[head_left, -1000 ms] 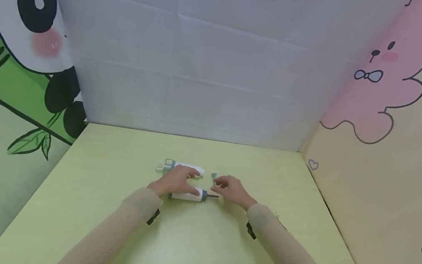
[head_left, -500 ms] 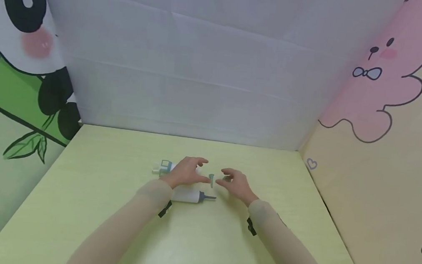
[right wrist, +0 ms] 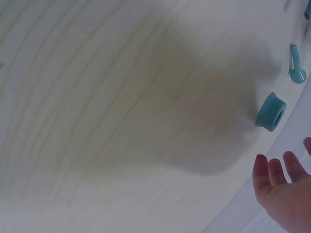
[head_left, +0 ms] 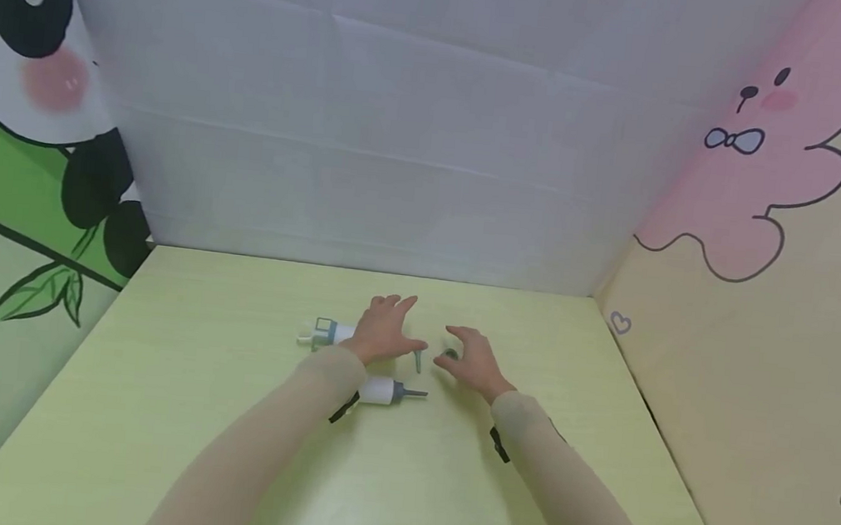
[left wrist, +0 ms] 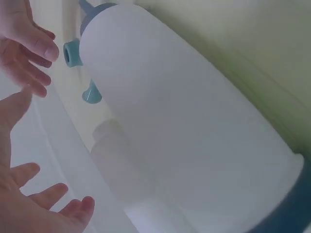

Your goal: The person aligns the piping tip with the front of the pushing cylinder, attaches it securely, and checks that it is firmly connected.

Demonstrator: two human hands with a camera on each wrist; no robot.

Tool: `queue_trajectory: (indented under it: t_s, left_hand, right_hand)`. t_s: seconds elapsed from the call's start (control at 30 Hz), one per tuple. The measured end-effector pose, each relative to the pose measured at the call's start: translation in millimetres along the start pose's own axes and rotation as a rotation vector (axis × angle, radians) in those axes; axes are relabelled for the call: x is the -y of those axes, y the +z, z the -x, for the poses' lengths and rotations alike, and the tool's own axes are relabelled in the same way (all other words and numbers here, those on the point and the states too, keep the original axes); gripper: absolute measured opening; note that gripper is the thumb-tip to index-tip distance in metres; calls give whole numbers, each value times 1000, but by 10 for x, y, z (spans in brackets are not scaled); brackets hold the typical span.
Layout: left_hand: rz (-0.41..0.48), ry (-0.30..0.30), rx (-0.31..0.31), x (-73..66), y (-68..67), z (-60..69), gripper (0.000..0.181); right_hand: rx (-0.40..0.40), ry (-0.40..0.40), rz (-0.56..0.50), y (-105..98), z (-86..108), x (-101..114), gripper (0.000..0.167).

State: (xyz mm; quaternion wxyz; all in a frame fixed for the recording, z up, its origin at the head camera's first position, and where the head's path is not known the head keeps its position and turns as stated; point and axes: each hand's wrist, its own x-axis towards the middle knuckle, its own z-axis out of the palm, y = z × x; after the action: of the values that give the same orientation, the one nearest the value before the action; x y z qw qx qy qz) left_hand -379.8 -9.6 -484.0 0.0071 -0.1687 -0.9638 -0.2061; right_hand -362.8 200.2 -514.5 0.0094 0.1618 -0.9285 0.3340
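Observation:
My left hand [head_left: 384, 332] hovers with spread fingers over the table, between two white bottles lying on their sides. The nearer is a squeeze bottle [head_left: 377, 390] with a grey-blue nozzle pointing right. The farther bottle [head_left: 343, 333], with a teal handled cap, is partly hidden behind the hand. Close to the left thumb lies a slender teal piece with a flared end [head_left: 418, 361]. My right hand [head_left: 477, 364] is apart from it, thumb and fingers spread around a small teal spool-shaped ring [right wrist: 271, 112]. In the right wrist view, a gap shows between the ring and the fingers.
The pale yellow table [head_left: 505, 495] meets a white cloth backdrop [head_left: 399, 161] at its far edge. Cartoon-printed walls stand at both sides, a panda on the left wall [head_left: 37, 179] and a pink bear on the right wall [head_left: 751, 341].
My left hand has moved right and away from me, off the squeeze bottle, and its fingers have spread. The right hand's fingers have opened wider, leaving the teal ring visible between thumb and fingers.

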Motion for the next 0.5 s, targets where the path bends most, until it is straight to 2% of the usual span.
queue_trajectory:
  t_s: [0.07, 0.23, 0.37, 0.5]
  left_hand:
    - [-65, 1, 28, -29, 51, -38, 83]
    - [-119, -14, 98, -111, 130, -79, 66]
    - [-167, -17, 124, -142, 194, -122, 55]
    - [-239, 14, 114, -174, 221, -189, 47]
  right_hand:
    - [7, 22, 23, 11, -9, -29, 60]
    - [41, 77, 70, 45, -26, -90, 58]
    - [52, 85, 77, 54, -43, -113, 58]
    - [56, 91, 102, 48, -63, -141, 57]
